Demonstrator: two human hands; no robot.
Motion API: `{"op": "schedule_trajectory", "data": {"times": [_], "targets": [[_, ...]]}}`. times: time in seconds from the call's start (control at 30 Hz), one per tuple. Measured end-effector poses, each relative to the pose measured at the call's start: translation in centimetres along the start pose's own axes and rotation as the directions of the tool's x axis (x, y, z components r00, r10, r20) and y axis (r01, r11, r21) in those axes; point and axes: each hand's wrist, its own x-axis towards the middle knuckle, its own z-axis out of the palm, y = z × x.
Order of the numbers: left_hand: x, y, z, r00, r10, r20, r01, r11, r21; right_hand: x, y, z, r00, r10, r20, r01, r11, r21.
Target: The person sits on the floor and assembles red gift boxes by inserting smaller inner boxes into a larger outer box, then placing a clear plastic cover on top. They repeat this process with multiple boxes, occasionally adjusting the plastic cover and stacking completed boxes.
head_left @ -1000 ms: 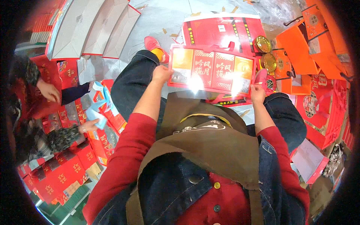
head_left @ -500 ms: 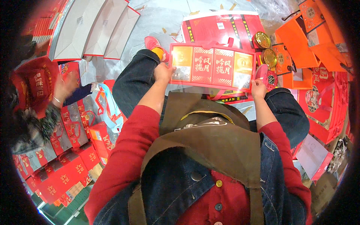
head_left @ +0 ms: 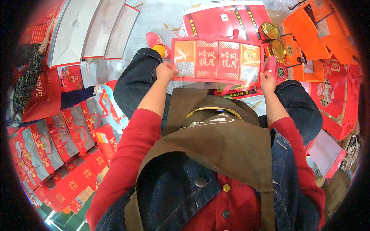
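Observation:
A wide red gift box (head_left: 208, 61) is held up level in front of me, above my spread knees. Its face shows two red panels in the middle and an orange-and-silver panel at each end. My left hand (head_left: 165, 72) is closed on its left end near the lower corner. At the right end my right hand (head_left: 268, 82) pinches the lower corner. A pink ribbon handle (head_left: 235, 34) stands up at the far edge. Behind and below the box, partly covered by it, are a large red carton (head_left: 208, 21) and a red package with black-and-yellow bands (head_left: 243, 93).
Round gold tins (head_left: 277, 49) stand right of the carton. Orange bags (head_left: 304, 32) and red gift bags (head_left: 337, 100) crowd the right side. Open grey-lined boxes (head_left: 92, 30) stand at left. Below them are rows of red boxes (head_left: 61, 133) and a co-worker's patterned sleeve (head_left: 32, 82).
The gift box has shifted slightly up and left in view, both hands keeping hold of its ends. At left, the co-worker's arm has moved from beside the red boxes up toward the grey-lined boxes.

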Motion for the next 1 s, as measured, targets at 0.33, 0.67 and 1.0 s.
{"op": "schedule_trajectory", "data": {"times": [0.33,0.67,1.0], "targets": [[0.6,-0.8,-0.5,0.994,0.012,0.112,-0.011,1.000,-0.008,1.0,1.4,0.8,1.000,0.003,-0.009,-0.003,1.000,0.011],[1.5,-3.2,-0.1,0.962,-0.029,0.271,0.057,0.994,-0.097,0.0,-0.1,0.1,0.999,-0.023,-0.031,0.024,0.999,0.039],[0.2,-3.3,1.2,0.996,-0.093,0.012,0.093,0.976,-0.195,0.0,-0.7,-0.3,0.999,-0.041,-0.021,0.040,0.999,-0.017]]}}
